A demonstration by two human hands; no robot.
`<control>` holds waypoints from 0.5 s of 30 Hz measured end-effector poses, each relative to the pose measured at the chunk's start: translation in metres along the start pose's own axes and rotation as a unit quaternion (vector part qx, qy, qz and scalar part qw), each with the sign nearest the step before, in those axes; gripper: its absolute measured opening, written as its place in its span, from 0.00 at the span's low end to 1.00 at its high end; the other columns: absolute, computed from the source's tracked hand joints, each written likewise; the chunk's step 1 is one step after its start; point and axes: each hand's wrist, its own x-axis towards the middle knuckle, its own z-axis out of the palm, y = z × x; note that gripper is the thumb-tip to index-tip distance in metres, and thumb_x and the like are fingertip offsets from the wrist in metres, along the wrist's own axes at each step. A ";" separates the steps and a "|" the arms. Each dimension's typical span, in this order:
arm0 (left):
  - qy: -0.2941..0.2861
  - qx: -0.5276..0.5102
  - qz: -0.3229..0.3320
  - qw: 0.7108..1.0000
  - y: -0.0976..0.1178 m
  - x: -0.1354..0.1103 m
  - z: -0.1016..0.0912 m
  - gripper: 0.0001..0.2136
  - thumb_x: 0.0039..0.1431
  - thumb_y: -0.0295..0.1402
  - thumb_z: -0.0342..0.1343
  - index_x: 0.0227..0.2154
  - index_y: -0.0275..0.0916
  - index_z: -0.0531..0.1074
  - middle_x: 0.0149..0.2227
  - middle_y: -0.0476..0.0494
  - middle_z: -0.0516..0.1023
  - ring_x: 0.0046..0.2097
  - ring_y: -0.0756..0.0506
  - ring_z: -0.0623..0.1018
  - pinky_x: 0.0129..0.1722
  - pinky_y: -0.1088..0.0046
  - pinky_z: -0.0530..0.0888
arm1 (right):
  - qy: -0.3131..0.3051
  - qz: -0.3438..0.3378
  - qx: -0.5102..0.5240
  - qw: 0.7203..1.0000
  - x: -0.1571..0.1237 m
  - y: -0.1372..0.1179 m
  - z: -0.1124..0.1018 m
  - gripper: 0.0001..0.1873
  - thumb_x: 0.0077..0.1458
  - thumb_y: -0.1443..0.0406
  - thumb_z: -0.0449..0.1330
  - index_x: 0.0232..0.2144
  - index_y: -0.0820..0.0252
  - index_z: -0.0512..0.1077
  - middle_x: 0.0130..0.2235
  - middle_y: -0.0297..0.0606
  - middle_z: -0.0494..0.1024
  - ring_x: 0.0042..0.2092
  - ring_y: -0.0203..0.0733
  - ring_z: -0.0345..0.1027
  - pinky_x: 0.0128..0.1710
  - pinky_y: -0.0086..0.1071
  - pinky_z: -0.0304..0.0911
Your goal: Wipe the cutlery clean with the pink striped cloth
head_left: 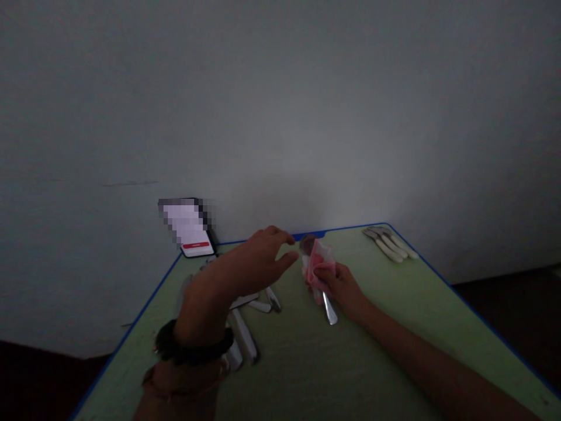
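My right hand (344, 289) is closed around a pink and white cloth (322, 266), which is wrapped about the middle of a metal spoon (329, 310). The spoon's bowl shows past the cloth at the top and its shiny handle end sticks out below. Left of the spoon's bowl, my left hand (267, 254) hovers with thumb and fingers apart, holding nothing. Beneath my left forearm lies a loose group of cutlery (245, 336) with pale and metal handles, partly hidden by the arm.
Several pieces of cutlery with cream handles (392, 245) lie side by side at the table's far right corner. A phone (197, 248) with a lit screen leans at the far left corner. The green table (298, 362) has a blue edge and stands against a grey wall (280, 117).
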 end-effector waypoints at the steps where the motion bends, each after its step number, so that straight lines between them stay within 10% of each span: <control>1: 0.004 -0.009 0.011 1.000 0.000 0.000 -0.003 0.17 0.60 0.40 0.44 0.47 0.37 0.66 0.49 0.39 0.70 0.50 0.42 0.70 0.51 0.63 0.65 | 0.000 -0.001 -0.004 1.000 0.000 0.000 0.000 0.11 0.49 0.60 0.55 0.24 0.64 0.70 0.23 0.36 0.74 0.24 0.34 0.66 0.24 0.27 0.59; 15: -0.078 -0.044 -0.014 0.996 0.001 0.011 0.010 0.17 0.61 0.36 0.42 0.52 0.42 0.60 0.46 0.41 0.74 0.44 0.44 0.75 0.40 0.70 0.69 | -0.043 0.001 -0.040 0.998 -0.003 0.000 0.000 0.15 0.52 0.57 0.55 0.27 0.65 0.70 0.25 0.35 0.73 0.25 0.33 0.64 0.25 0.27 0.58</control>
